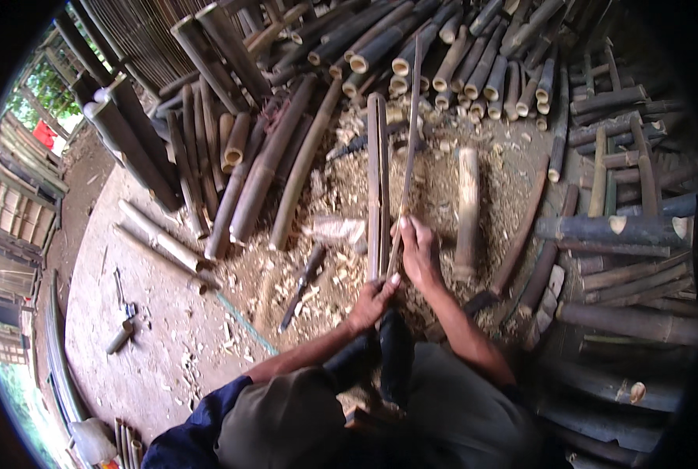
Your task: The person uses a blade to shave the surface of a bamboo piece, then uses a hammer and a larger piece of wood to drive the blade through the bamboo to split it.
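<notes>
My right hand (418,248) is closed around a long, thin bamboo strip (412,125) that points away from me. Lower down, my left hand (372,303) is closed with its thumb at the near end of this strip. Just left of the strip lies a split length of bamboo (377,172), its near end reaching my left hand; whether the fingers also hold it is hidden. To the right of my hands is a short bamboo piece (467,211) with a pale, scraped upper part. A knife-like tool (302,285) with a dark handle rests among shavings on the left.
Pale shavings (333,270) litter the ground around my hands. Cut bamboo poles (474,66) are piled at the far side, and more poles (275,176) lean at the far left. Bamboo frames (622,156) and thick poles (630,320) crowd the right. A green cord (243,322) runs along the left.
</notes>
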The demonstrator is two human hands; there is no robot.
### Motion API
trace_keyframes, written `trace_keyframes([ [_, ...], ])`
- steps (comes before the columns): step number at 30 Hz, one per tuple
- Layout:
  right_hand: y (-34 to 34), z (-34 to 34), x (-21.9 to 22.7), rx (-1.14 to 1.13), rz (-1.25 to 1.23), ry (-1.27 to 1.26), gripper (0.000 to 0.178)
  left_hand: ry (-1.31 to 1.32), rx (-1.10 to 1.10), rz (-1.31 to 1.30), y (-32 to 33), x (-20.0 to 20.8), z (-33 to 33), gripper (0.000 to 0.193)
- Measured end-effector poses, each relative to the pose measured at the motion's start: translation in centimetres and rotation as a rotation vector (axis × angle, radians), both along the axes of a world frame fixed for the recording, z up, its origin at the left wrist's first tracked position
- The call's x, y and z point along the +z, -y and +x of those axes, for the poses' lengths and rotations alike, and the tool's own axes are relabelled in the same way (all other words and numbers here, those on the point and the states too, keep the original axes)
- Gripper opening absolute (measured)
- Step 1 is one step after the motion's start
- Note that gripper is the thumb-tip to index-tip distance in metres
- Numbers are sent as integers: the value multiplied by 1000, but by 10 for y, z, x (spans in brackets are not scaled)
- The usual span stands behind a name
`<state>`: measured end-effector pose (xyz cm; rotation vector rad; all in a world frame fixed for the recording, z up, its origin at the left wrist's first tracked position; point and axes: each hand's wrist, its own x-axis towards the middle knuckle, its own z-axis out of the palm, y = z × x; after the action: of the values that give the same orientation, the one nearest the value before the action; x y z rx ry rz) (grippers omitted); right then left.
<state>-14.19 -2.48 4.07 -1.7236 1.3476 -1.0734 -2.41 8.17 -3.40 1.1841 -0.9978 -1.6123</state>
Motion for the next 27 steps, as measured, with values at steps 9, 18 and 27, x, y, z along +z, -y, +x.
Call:
trace_keyframes([
  [9,15,-2,83,136,-66,240,44,-204,163,19,25,98,-9,52],
  [18,-48,-53,49,609,340,59,44,-465,437,-44,60,197,60,60],
  [27,-84,-34,47,580,572,260,15,-308,224,-106,38,158,48,22],
])
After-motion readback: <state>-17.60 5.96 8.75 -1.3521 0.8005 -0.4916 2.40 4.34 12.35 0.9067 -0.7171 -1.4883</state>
